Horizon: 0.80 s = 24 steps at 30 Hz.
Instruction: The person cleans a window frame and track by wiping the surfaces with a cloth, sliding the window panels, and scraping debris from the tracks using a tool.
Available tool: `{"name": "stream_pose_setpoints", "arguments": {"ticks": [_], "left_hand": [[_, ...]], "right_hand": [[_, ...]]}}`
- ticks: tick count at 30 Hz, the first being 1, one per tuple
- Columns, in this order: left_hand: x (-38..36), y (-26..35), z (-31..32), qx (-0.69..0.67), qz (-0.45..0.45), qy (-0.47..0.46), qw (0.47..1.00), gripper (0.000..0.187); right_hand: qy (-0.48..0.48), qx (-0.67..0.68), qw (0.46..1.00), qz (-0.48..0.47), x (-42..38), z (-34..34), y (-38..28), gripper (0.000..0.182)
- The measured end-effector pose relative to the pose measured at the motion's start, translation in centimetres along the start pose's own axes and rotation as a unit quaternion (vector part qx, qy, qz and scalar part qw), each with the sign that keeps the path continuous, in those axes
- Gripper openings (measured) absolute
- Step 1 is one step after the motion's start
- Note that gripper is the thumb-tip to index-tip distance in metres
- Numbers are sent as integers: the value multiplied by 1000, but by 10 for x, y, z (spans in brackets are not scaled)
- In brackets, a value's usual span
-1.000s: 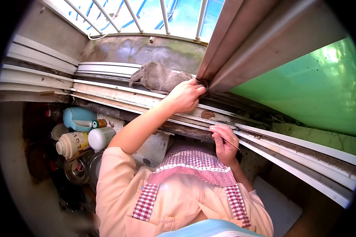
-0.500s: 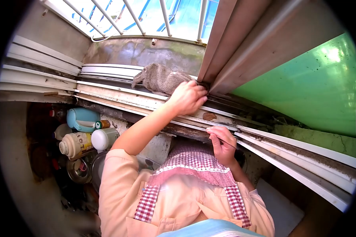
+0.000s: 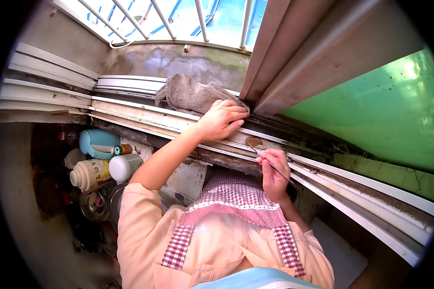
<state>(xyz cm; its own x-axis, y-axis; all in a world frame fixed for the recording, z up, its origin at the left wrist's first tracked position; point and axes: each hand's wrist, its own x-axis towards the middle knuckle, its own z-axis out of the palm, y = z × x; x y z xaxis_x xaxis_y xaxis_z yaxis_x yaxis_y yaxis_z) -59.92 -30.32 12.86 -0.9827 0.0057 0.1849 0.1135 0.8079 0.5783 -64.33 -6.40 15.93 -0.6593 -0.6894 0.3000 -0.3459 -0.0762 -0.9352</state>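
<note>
A grey-brown cloth (image 3: 190, 94) lies bunched along the dirty window track (image 3: 154, 117). My left hand (image 3: 222, 119) grips its right end, fingers curled over it close to the brown metal frame. Lower right, my right hand (image 3: 275, 174) is closed in a pinch round a thin dark rod (image 3: 279, 173). The rod's tip points up and left, near a brown patch (image 3: 253, 141) on the sill. The rod's lower end comes out below the hand.
A brown window frame (image 3: 294, 67) and a green pane (image 3: 371, 111) rise at the right. White bars (image 3: 201, 21) stand beyond the sill. Below left are a light-blue jug (image 3: 99, 143), a cream bottle (image 3: 89, 174) and a white-lidded container (image 3: 123, 167).
My left hand and the cloth have shifted slightly left. My right hand has turned a little, and the rod's tip now shows above the fingers.
</note>
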Motion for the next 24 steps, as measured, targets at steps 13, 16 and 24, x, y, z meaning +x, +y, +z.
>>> {"name": "stream_pose_setpoints", "arguments": {"ticks": [13,16,24], "left_hand": [[-1,-5,-9,81,-50,0,995,14],[-8,-13,-12,113,-61,23,991,12],[-26,-40,-35,104,-44,133,985,11]], "right_hand": [[-36,-95,994,-50,16,7,-8,16],[38,-13,999,14,8,-1,2,17],[51,-152,985,-56,74,35,18,17]]}}
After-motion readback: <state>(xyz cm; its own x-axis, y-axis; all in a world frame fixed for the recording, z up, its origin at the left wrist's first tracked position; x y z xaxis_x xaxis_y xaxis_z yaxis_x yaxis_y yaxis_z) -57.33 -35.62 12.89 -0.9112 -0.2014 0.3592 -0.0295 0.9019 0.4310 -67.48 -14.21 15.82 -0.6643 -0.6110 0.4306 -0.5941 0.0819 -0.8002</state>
